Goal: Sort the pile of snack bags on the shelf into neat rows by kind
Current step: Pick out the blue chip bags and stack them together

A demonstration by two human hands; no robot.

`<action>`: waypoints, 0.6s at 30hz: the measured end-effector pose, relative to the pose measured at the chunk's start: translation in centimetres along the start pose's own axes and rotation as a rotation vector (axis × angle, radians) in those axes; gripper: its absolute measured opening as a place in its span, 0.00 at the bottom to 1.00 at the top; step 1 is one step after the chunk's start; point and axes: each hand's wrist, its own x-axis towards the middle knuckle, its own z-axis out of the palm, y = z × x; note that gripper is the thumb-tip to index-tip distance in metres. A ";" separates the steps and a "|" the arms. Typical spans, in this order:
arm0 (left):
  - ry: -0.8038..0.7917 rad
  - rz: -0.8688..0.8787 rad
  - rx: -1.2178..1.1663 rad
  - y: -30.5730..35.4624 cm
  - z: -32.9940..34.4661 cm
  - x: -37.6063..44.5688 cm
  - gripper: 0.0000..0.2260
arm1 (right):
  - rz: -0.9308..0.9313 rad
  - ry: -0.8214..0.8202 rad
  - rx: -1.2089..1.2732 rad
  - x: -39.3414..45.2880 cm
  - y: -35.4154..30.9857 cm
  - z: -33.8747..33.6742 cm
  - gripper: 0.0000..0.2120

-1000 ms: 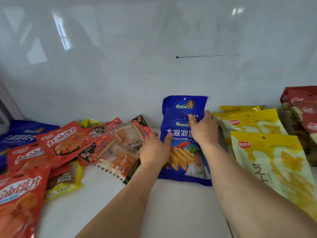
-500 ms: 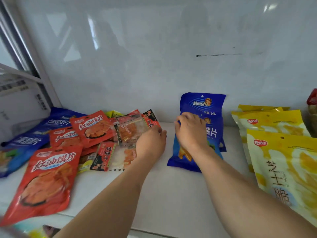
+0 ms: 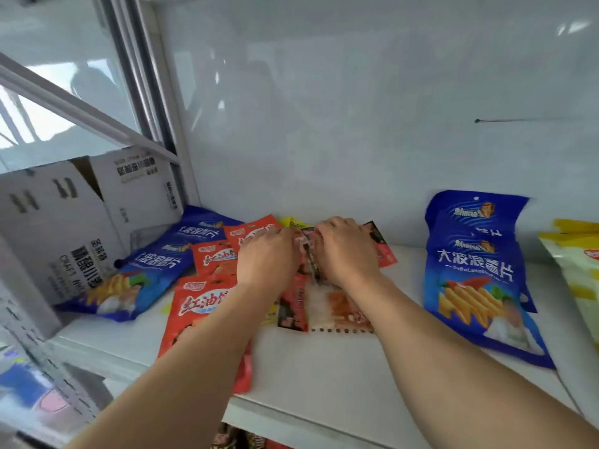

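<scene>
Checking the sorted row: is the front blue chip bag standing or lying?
Lying flat: the front blue chip bag rests face-up on the shelf.

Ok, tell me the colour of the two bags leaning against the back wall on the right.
Blue bags, seen in the head view.

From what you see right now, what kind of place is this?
Probably a small shop or stockroom: many identical snack bags, such as the blue bags and red bags, lie on a white shelf, beside an open carton.
</scene>
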 end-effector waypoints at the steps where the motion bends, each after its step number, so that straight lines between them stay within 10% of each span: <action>1: 0.009 -0.001 0.003 -1.5 -0.3 0.3 0.11 | -0.006 -0.008 0.013 0.7 -1.4 0.3 0.11; 18: -0.342 -0.337 -0.265 -24.8 -0.1 3.2 0.20 | 0.293 -0.314 0.633 11.6 -21.0 8.1 0.16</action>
